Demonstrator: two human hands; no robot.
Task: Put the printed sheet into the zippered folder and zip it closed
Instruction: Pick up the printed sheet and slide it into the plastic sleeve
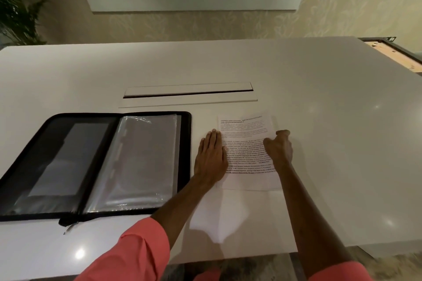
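— What is shown of the task's things in the head view?

— The printed sheet is seen lying flat on the white table, text side up. It is placed just to the right of the zippered folder and is not touching it. The folder is laid open and unzipped. Clear plastic sleeves are shown on its right half and a dark pocket on its left. The zipper pull is seen at its near edge, by the spine.

— How are the hands placed?

— The left hand is laid flat over the sheet's left edge, partly on the table, with its fingers held straight and pressed together. The right hand is set at the sheet's right edge. Its thumb is laid on the paper and its fingers are curled. Whether the edge is pinched between them cannot be told.

— What else is seen?

— Coral sleeves are worn pushed up on both arms. A long slot is set into the table beyond the sheet and folder. A green plant is seen at the far left.
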